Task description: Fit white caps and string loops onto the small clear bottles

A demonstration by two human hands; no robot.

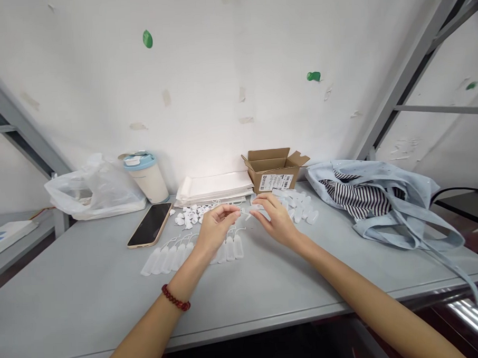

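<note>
My left hand (219, 226) pinches a thin white strap (244, 212) between thumb and fingertips, above the middle of the table. Close by, my right hand (276, 219) has its thumb and fingers closed around a small translucent plastic piece (253, 203); whether strap and piece are joined, I cannot tell. Below my hands lies a row of translucent plastic sleeves (163, 260) with thin straps at their upper ends, partly hidden by my left forearm. A heap of small white plastic pieces (188, 218) sits behind my left hand. Loose translucent sleeves (301, 205) are piled beyond my right hand.
A phone (151, 226), a lidded cup (150, 180) and a plastic bag (92, 190) stand on the left. Behind are stacked white sheets (215, 188) and an open cardboard box (274, 172). A light blue cloth bag (374, 194) lies right, its strap hanging over the edge.
</note>
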